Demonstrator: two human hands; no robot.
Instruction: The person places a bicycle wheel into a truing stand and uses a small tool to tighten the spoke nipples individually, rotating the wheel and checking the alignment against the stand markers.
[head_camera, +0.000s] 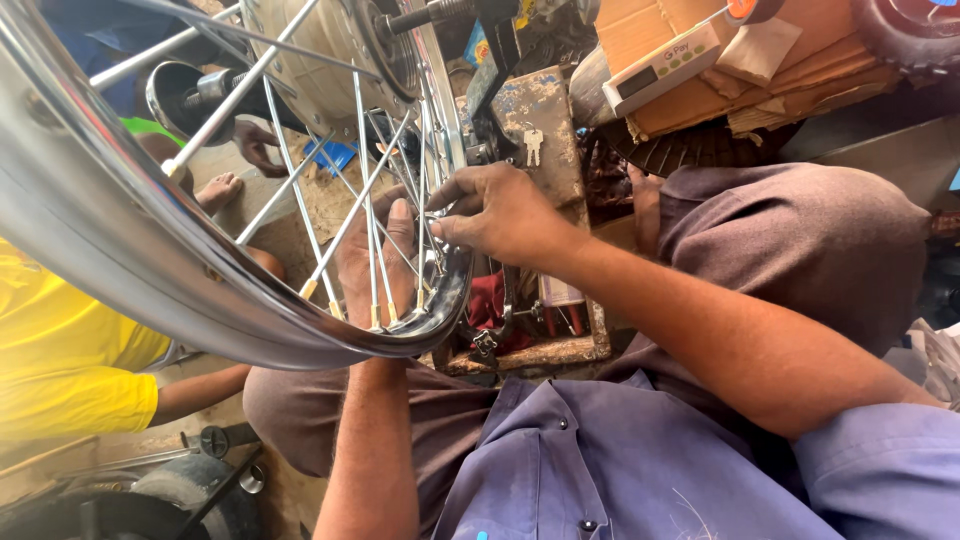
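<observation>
Spokes of a chromed wheel rim fill the left half of the head view, running from the hub at the top down to the lowest arc of the rim, which sits over the person's lap. Long axis of the spokes under work is near vertical in the picture, leaning slightly left toward the bottom, where each ends in a nipple seated in the rim.

Left hand lies behind the spoke fan, on the far side of the wheel from the camera. Its fingers are extended and held close together, pointing up along the spokes, with the palm resting just above the inner face of the rim. Several spokes cross in front of it; whether the fingers press against them or only back them cannot be told from this angle.

Right hand comes in from the right on the near side of the wheel. Thumb and forefinger are closed in a pinch at one spoke, just beside the rim's right edge, and the remaining fingers are curled. A small tool may sit in the pinch, but the view is too poor to confirm.

Right hand is therefore the nearer one to the spoke, gripping it above the nipple. A wooden tool tray lies below and right of the rim. Another person in a yellow shirt sits at far left.
</observation>
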